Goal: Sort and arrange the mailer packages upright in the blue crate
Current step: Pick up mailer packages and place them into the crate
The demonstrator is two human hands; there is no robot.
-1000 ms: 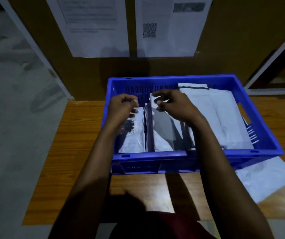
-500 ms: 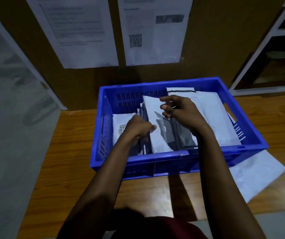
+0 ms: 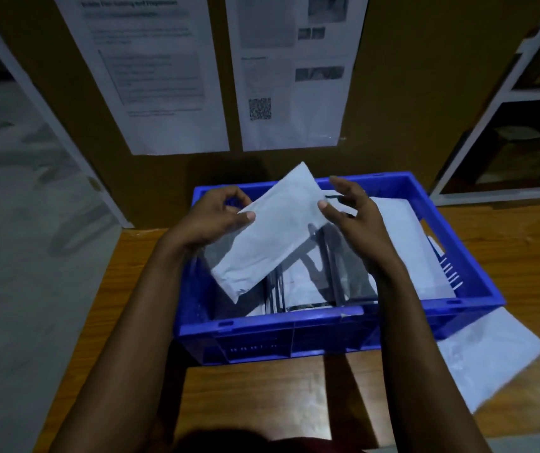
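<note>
A blue crate stands on the wooden table and holds several white and dark mailers on edge, with larger white mailers leaning at its right side. Above the crate a white mailer is lifted and tilted, its top corner pointing up. My left hand pinches its left edge with thumb on the front. My right hand touches its right edge with the thumb, the other fingers spread and loosely bent.
Another white mailer lies flat on the wooden table to the right of the crate, partly under it. Behind the crate a brown board carries two printed sheets. A white-framed shelf stands at the right.
A white mailer has come up out of the crate and now hangs tilted between both hands. My left hand rose from inside the crate to grip its left edge.
</note>
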